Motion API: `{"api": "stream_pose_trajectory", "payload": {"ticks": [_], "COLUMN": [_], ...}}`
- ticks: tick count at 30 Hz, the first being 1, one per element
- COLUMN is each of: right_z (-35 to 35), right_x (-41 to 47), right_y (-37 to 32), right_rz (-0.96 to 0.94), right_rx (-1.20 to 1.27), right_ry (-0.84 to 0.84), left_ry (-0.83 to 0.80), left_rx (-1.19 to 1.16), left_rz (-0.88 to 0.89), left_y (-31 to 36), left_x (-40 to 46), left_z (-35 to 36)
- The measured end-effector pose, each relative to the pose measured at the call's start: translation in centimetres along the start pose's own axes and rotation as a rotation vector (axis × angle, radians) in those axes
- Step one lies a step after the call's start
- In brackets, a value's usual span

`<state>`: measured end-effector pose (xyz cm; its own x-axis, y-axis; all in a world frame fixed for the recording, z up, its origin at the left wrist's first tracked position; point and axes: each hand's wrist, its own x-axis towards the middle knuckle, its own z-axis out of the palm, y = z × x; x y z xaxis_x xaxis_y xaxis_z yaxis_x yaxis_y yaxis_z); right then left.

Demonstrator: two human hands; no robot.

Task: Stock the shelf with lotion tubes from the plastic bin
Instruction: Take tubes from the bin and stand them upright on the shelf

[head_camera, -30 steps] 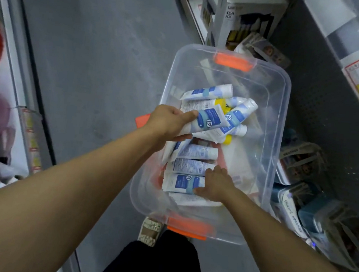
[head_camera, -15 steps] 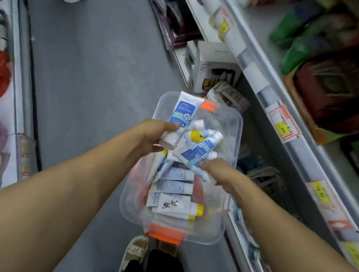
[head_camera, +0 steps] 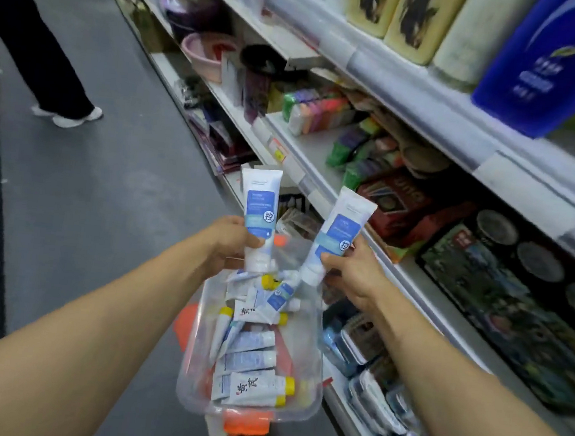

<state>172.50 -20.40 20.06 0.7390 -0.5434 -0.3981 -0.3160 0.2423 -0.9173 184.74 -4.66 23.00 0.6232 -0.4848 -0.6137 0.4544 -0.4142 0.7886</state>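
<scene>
1. The clear plastic bin point(head_camera: 314, 355) is sitting lowest in view, its orange latch point(head_camera: 246, 423) on the near end, and it is lying farther down the picture than half a second ago, when it filled the middle.
2. Inside the bin roughly a dozen lotion tubes point(head_camera: 250, 359) are lying in a loose heap; the exact count cannot be told, but at least four yellow caps are showing among them.
3. Above the far end of the bin, two hands are each holding one tube, so two tubes are out of the bin now.
4. The left hand point(head_camera: 230, 240) is clenching the cap end of the left tube point(head_camera: 259, 215), which is standing nearly upright above the bin's far left corner, much as it did half a second ago.
5. The right hand point(head_camera: 352, 267) is pinching the right tube point(head_camera: 338, 230), thumb on its front; this tube is now tilting up and to the right above the bin's far right corner, whereas half a second ago it was lying low over the heap.
6. Right of the bin, the shelf point(head_camera: 425, 278) is filling more of the view than before, carrying dark boxed goods.
7. Beyond the bin, up the grey aisle, another person's white shoe point(head_camera: 76, 119) is showing.
</scene>
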Motion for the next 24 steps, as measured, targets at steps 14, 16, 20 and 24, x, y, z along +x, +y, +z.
{"api": "stream_pose_trajectory", "payload": {"ticks": [14,16,20,24], "right_z": [-1.5,-2.3,-4.2,-6.8], "right_x": [-16.6,-18.3,-21.3,-24.6], "right_y": [-10.0,-10.7,-11.6,-12.2], "right_rz": [-0.390,-0.399,-0.393,-0.401], "right_rx": [-0.297,-0.302,-0.300,-0.273], "right_ry": [0.384,0.434,0.559,0.638], "left_ry": [-0.110,-0.139,-0.188,-0.277], "left_rx": [0.207,0.234,0.303,0.363], "left_rz": [0.467,0.502,0.564,0.631], "left_y": [5.2,5.9,6.9,7.8], "left_x": [-12.4,-13.6,-15.5,-17.3], "left_z": [2.9,4.0,6.5,10.1]}}
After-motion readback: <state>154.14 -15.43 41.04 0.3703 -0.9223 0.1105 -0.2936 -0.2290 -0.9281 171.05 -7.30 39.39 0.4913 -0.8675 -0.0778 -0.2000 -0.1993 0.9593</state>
